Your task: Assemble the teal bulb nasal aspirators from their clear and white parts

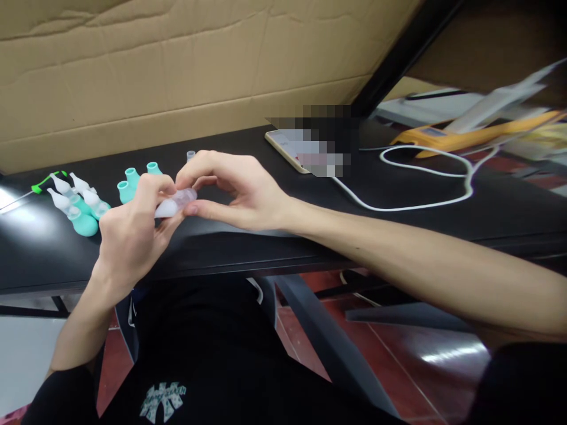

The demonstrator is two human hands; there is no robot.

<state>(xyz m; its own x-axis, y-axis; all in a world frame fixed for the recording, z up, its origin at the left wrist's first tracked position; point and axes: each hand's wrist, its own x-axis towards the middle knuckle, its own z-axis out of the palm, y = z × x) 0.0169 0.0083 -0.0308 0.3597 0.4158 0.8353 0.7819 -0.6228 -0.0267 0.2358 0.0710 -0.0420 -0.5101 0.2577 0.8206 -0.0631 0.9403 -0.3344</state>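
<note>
Between my two hands is a small nozzle piece (173, 204), white at its left end and clear at the right. My left hand (133, 227) pinches its white end, and the fingertips of my right hand (239, 192) close on the clear end. Left of my left hand lie several assembled teal bulbs with white and clear nozzle tips (82, 206). Just behind that hand stand several teal bulbs (132, 178) with open necks and no tips. A small clear part (191, 156) shows behind my right hand, mostly hidden.
A phone (292, 147) lies farther back on the black table (248, 260), its white cable (398, 208) looping to the right. Cardboard (186, 71) walls the back. A yellow tool (434, 140) sits far right, blurred. A green-ended cord (38, 188) is at left.
</note>
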